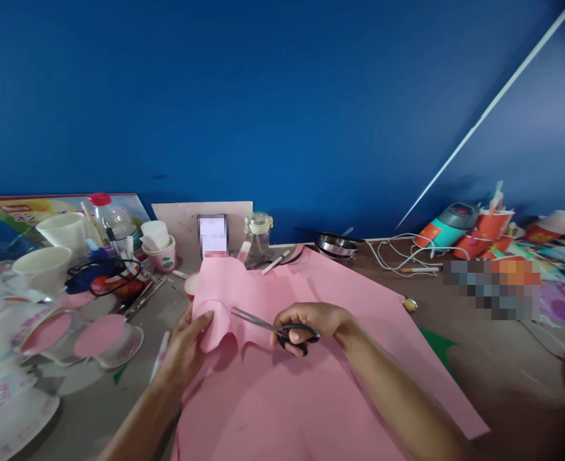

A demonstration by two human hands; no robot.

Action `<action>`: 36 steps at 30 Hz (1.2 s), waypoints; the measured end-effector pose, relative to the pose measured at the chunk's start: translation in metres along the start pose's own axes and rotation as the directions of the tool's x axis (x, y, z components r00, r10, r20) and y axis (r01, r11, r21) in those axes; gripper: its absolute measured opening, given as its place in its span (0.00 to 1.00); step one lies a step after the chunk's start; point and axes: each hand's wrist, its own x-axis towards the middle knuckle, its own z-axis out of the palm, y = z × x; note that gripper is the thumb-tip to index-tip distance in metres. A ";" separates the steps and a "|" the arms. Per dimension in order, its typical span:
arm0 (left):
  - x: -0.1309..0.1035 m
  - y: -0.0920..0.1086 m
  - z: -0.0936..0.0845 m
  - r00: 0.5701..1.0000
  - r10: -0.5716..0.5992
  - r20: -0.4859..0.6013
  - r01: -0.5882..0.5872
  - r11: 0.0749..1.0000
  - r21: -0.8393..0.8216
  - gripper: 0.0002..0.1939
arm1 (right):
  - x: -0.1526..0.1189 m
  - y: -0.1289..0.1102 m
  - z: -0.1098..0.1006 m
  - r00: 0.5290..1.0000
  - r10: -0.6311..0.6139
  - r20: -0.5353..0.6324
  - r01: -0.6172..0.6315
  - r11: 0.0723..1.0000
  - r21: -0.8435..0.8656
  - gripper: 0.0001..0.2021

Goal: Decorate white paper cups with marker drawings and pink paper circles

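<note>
My left hand (189,342) pinches the left edge of a pink paper piece (258,298), its thumb lying on a round outline drawn there. The lower edge of this piece is cut in curves. In my right hand (306,323) is a pair of black-handled scissors (258,318), with my fingers through the loops. The blades point left, close to the right side of the round outline, and look nearly closed. Larger pink sheets (282,410) lie on the table beneath both hands.
Paper cups (43,262), cut cups with pink discs (100,335) and a bottle (114,218) crowd the left. A phone (214,235) and jar (259,237) stand behind. Rightward are a metal pan (336,246), white cable (382,259) and teal-orange bottle (448,225).
</note>
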 end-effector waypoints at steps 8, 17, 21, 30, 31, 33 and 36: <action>-0.005 -0.005 0.007 0.999 0.035 0.026 -0.037 0.998 0.053 0.31 | 0.004 0.006 0.003 0.999 0.005 -0.053 -0.003 1.000 0.022 0.26; -0.005 -0.010 0.010 0.999 0.035 0.017 -0.037 0.994 0.102 0.28 | 0.025 0.004 0.023 0.980 0.016 -0.197 -0.005 0.998 0.058 0.31; -0.007 -0.006 0.014 0.998 0.024 0.065 -0.030 0.995 0.096 0.25 | 0.033 0.010 0.029 0.976 -0.062 -0.209 0.081 0.993 0.082 0.30; -0.003 -0.006 0.008 0.997 0.023 0.072 -0.030 0.995 0.091 0.26 | 0.038 0.013 0.029 0.975 -0.058 -0.214 0.069 0.997 0.045 0.32; -0.003 -0.006 0.007 0.997 0.024 0.078 -0.032 0.995 0.097 0.26 | 0.038 0.013 0.029 0.974 -0.064 -0.217 0.074 0.996 0.040 0.31; -0.003 -0.007 0.005 0.996 0.030 0.087 -0.039 0.994 0.105 0.25 | 0.038 0.013 0.030 0.971 -0.067 -0.229 0.076 0.997 0.030 0.30; -0.004 -0.006 0.004 0.995 0.038 0.094 -0.049 0.991 0.122 0.24 | 0.037 0.013 0.032 0.966 -0.060 -0.251 0.068 0.997 0.023 0.28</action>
